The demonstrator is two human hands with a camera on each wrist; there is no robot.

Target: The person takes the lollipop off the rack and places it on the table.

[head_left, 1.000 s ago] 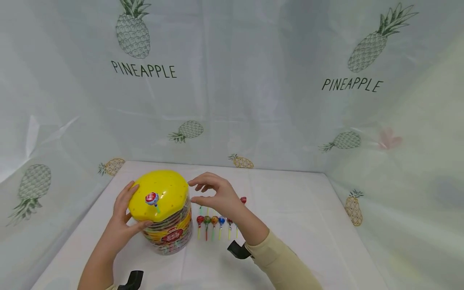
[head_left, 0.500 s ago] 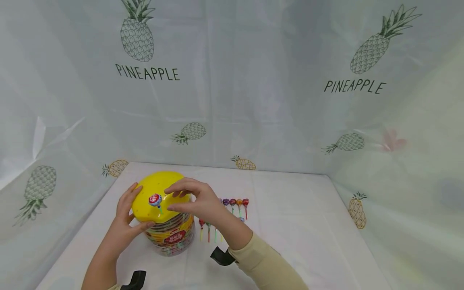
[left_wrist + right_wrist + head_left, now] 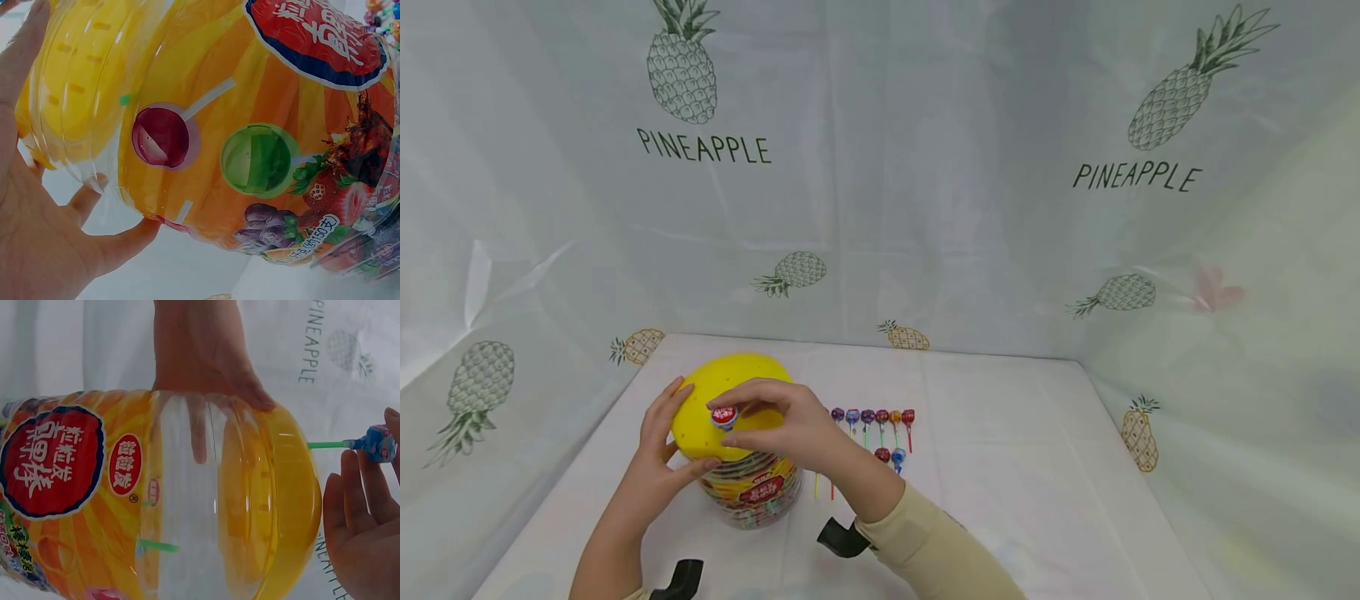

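Note:
A clear jar [image 3: 762,490] with an orange and yellow label stands at the table's left, topped by a domed yellow lid [image 3: 700,427]. My left hand [image 3: 658,460] grips the jar at its top, thumb at the lid's near edge and fingers on the far side. A wrapped lollipop [image 3: 724,417] sticks out of the lid. In the right wrist view its green stick meets the dome and its blue head [image 3: 376,444] points away. My right hand [image 3: 793,427] hovers over the lid, thumb and forefinger apart on either side of the lollipop's head.
Several lollipops lie in a row [image 3: 868,417] right of the jar, with a nearer row [image 3: 882,456] partly hidden behind my right forearm. The white table [image 3: 1000,467] is backed by a pineapple-print curtain [image 3: 910,208]. Each wrist carries a black mount [image 3: 844,537].
My right hand has moved left from beside the jar to the lollipop on the lid, uncovering more of the far row. My left hand keeps its grip on the jar.

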